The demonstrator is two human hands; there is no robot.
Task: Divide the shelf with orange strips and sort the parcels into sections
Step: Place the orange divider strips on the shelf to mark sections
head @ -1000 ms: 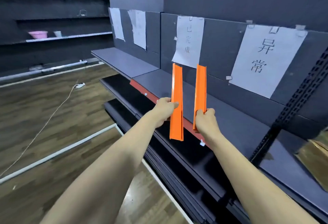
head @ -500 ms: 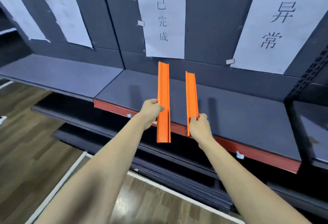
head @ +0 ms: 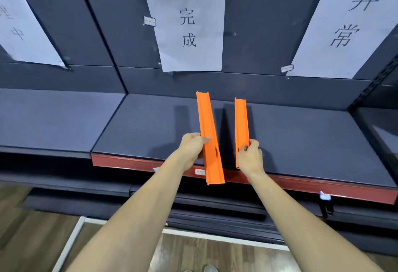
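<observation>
Dark blue-grey metal shelving fills the frame, its main shelf board (head: 290, 142) edged along the front with a red price rail (head: 129, 162); wood-pattern flooring (head: 32, 239) shows at the bottom. Item 1: long orange plastic channel strip (head: 210, 140), centre of frame, gripped near its middle by the left hand (head: 192, 148), thumb across its face and fingers curled behind; its far end reaches toward the shelf back, its near end overhangs the red rail. Item 2: shorter-looking orange plastic channel strip (head: 241, 127), just right of item 1, pinched near its lower end by the right hand (head: 249, 157), fingers curled round its edge. Whether either strip touches the board cannot be told; shadows fall just beside each. Item 3: white paper sign with 3 characters (head: 189, 19), upper centre. Item 4: white paper sign with 2 characters (head: 353, 21), upper right. Item 5: part of a white paper sign (head: 19, 24), upper left. No parcels in view. Change from 1.0 s and 0.5 s ago: the shelf now fills far more of the frame, and the strips have dropped from in front of the centre sign to lie low over the board, side by side with a gap between them. Judgement: dividing is at its start, neither strip yet released, sorting not begun.
</observation>
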